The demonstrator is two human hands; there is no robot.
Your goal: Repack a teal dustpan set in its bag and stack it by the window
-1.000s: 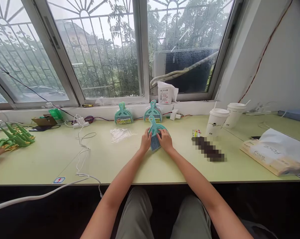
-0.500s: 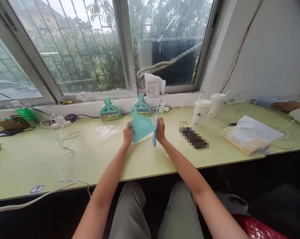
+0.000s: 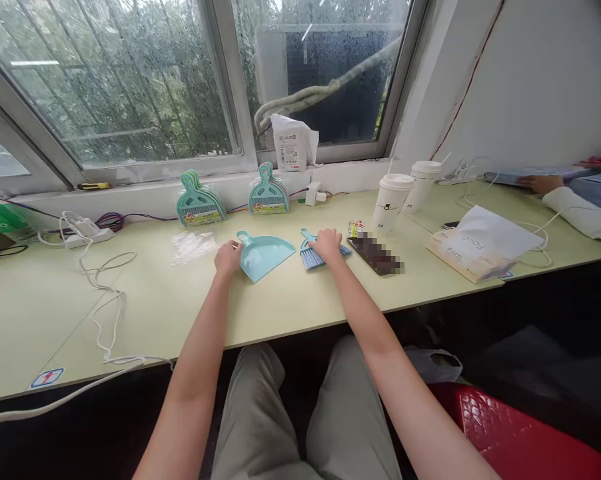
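Observation:
A small teal dustpan [image 3: 263, 255] lies flat on the pale green table [image 3: 290, 307]. My left hand [image 3: 228, 257] grips its left edge near the handle. To its right a small teal brush [image 3: 310, 257] with blue bristles lies on the table, and my right hand [image 3: 326, 244] rests on top of it. Dustpan and brush lie apart, a short gap between them.
Two packaged dustpan sets [image 3: 197, 203] [image 3: 267, 194] lean against the sill. A clear plastic bag [image 3: 190, 245] lies left of my left hand. A blurred dark object [image 3: 378, 254], two paper cups [image 3: 391, 201], a white paper bag [image 3: 475, 243], cables [image 3: 98, 293] and another person's arm [image 3: 575, 210] are around.
The brush and dustpan, first held together, were pulled apart in the air and now lie side by side on the table. The view has turned right and down.

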